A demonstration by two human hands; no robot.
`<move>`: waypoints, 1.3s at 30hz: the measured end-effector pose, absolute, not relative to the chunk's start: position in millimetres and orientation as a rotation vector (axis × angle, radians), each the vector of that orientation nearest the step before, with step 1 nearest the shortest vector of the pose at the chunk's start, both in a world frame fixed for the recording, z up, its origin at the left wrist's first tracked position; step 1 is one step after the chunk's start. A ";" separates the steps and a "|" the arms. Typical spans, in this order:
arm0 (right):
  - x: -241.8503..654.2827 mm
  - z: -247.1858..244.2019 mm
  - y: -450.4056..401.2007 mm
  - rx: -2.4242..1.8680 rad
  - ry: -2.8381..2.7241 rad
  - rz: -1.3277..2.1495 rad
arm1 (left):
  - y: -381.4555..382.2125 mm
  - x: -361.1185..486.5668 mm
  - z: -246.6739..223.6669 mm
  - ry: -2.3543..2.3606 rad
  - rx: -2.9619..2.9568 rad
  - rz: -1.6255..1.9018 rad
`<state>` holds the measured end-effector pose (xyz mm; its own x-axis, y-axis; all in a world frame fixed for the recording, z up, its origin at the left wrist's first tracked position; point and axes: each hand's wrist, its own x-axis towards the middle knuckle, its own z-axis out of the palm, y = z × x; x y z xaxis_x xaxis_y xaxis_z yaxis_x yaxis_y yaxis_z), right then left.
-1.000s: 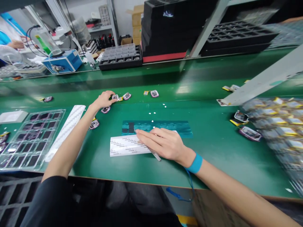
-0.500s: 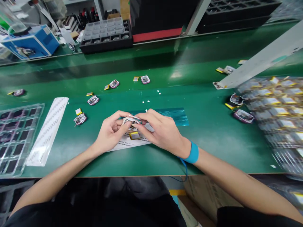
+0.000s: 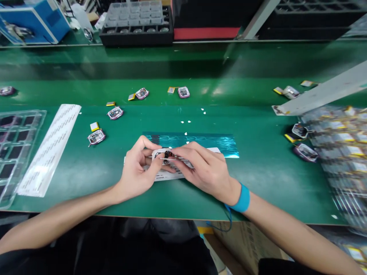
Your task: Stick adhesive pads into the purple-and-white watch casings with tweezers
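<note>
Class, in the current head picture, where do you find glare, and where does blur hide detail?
Head view: pale glare on the green bench, bright glints on the blue film; head view: clear trays at right look smeared, and the device in the left hand lacks fine detail.

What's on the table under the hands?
A white strip beneath the left hand and right hand: part of its near edge and right corner show. What the hands cover can't be seen.
</note>
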<state>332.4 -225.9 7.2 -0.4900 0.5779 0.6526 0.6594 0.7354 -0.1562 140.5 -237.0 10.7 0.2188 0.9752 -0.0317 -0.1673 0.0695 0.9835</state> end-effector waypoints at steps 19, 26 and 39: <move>334.3 2.9 -220.7 -0.826 -2.159 0.235 | -231.8 138.3 11.0 1.082 1.278 1.096; 336.5 5.4 -220.6 -0.827 -2.063 0.190 | -234.5 137.6 15.4 0.981 1.326 1.010; 342.3 2.5 -220.5 -0.769 -2.129 0.106 | -233.9 140.1 5.1 0.913 1.264 1.001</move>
<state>342.3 -220.5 2.5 -0.4517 0.5589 0.6954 0.4868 0.8076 -0.3328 140.1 -233.9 5.1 0.3162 0.9487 -0.0018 -0.0890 0.0315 0.9955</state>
